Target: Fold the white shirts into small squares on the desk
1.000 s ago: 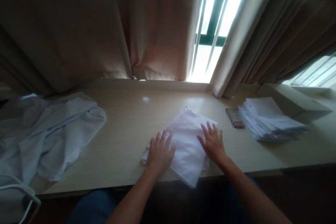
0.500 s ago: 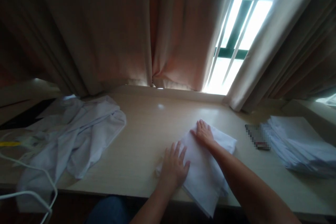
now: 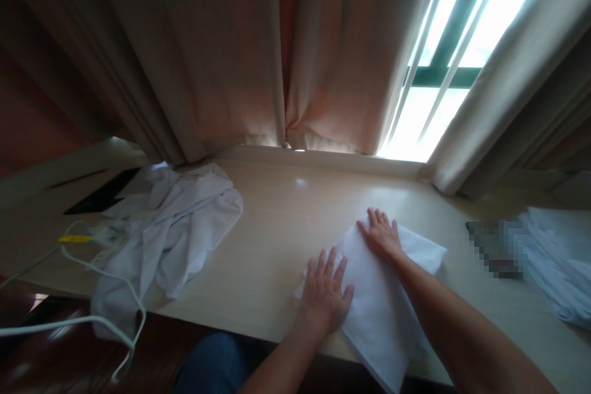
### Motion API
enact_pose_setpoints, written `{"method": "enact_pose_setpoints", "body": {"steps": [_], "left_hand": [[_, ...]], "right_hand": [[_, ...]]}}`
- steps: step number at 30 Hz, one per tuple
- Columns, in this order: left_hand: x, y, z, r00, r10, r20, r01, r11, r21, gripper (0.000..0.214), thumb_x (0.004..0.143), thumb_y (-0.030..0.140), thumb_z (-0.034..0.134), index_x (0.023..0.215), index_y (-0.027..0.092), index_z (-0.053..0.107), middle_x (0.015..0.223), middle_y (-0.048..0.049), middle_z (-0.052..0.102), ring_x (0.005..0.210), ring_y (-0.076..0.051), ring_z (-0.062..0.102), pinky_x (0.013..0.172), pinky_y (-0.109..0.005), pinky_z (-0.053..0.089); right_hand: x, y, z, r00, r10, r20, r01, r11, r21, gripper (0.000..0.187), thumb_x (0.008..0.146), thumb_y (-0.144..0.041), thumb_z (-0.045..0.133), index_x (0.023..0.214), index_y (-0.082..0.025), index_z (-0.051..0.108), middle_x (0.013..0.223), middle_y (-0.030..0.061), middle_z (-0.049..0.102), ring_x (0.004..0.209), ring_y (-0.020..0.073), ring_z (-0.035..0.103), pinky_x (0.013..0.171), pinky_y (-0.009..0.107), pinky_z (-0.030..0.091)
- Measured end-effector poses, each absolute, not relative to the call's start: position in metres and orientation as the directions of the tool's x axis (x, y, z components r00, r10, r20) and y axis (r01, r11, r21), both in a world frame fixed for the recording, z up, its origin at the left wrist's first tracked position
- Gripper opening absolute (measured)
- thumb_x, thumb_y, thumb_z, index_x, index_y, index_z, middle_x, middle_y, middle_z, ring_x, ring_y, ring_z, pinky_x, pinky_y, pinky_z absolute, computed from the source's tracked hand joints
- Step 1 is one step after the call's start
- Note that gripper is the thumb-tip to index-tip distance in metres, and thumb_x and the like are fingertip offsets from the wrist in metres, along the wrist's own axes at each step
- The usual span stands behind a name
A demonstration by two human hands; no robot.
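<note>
A folded white cloth (image 3: pixel 376 314) lies on the pale wooden table (image 3: pixel 268 246), one corner hanging past the front edge. My left hand (image 3: pixel 324 295) rests flat on the cloth's left side, fingers spread. Further back, my right hand (image 3: pixel 381 233) presses flat on its upper part, with the fingers stretched out. Neither hand grips anything. My right forearm covers part of the cloth's right side.
To the left, a crumpled white cloth (image 3: pixel 194 228) droops over the front edge, near a white cable (image 3: pixel 111 274) with a yellow tag (image 3: pixel 75 238). A stack of folded white cloths (image 3: pixel 561 265) and a blurred-out flat dark object (image 3: pixel 494 252) lie right. Curtains (image 3: pixel 231 61) hang behind.
The view has turned slightly left, so everything sits further right in the picture. Both hands stay flat on the folded cloth, with little movement relative to it.
</note>
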State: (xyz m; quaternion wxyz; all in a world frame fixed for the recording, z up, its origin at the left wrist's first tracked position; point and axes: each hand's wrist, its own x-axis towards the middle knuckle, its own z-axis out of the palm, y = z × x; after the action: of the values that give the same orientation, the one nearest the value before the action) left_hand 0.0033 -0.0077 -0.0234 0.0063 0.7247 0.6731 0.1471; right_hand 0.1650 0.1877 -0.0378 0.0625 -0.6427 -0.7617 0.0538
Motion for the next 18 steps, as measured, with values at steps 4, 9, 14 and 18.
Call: {"method": "enact_pose_setpoints", "body": {"steps": [4,9,14,18], "left_hand": [[0.004,-0.007,-0.021,0.053,0.982,0.179,0.974,-0.090,0.207,0.065,0.088,0.052,0.039,0.148,0.031,0.026,0.158,-0.0001,0.017,0.145,-0.029,0.011,0.116,-0.055,0.013],[0.005,-0.007,-0.021,0.049,0.985,0.163,0.976,-0.082,0.204,0.065,0.088,0.052,0.038,0.148,0.032,0.025,0.158,0.0005,0.016,0.145,-0.029,0.010,0.117,-0.054,0.012],[0.006,-0.006,-0.021,0.048,0.986,0.158,0.973,-0.082,0.215,0.064,0.088,0.053,0.037,0.148,0.032,0.025,0.158,0.0008,0.016,0.145,-0.028,0.009,0.117,-0.054,0.010],[0.006,-0.007,-0.017,0.034,0.989,0.145,0.966,-0.070,0.249,0.064,0.089,0.055,0.035,0.148,0.032,0.025,0.159,0.0010,0.015,0.145,-0.029,0.009,0.117,-0.055,0.010]], "right_hand": [[0.163,0.182,-0.035,-0.159,0.980,0.117,0.967,0.178,-0.183,0.077,0.092,-0.065,0.013,0.151,-0.016,0.016,0.155,0.0132,0.022,0.142,0.0289,0.014,0.112,0.051,0.007],[0.162,0.174,-0.028,-0.136,0.959,0.249,0.969,0.181,-0.168,0.074,0.095,-0.056,0.018,0.150,-0.007,0.015,0.156,0.0162,0.014,0.143,0.0279,0.007,0.113,0.048,0.002],[0.162,0.176,-0.032,-0.176,0.970,0.166,0.965,0.204,-0.167,0.066,0.097,-0.054,0.012,0.147,-0.015,0.027,0.153,0.0123,0.026,0.140,0.0268,0.020,0.112,0.047,0.010],[0.163,0.181,-0.035,-0.175,0.979,0.105,0.968,0.190,-0.163,0.068,0.096,-0.057,0.009,0.150,-0.018,0.024,0.154,0.0093,0.025,0.140,0.0264,0.019,0.112,0.046,0.012]]}}
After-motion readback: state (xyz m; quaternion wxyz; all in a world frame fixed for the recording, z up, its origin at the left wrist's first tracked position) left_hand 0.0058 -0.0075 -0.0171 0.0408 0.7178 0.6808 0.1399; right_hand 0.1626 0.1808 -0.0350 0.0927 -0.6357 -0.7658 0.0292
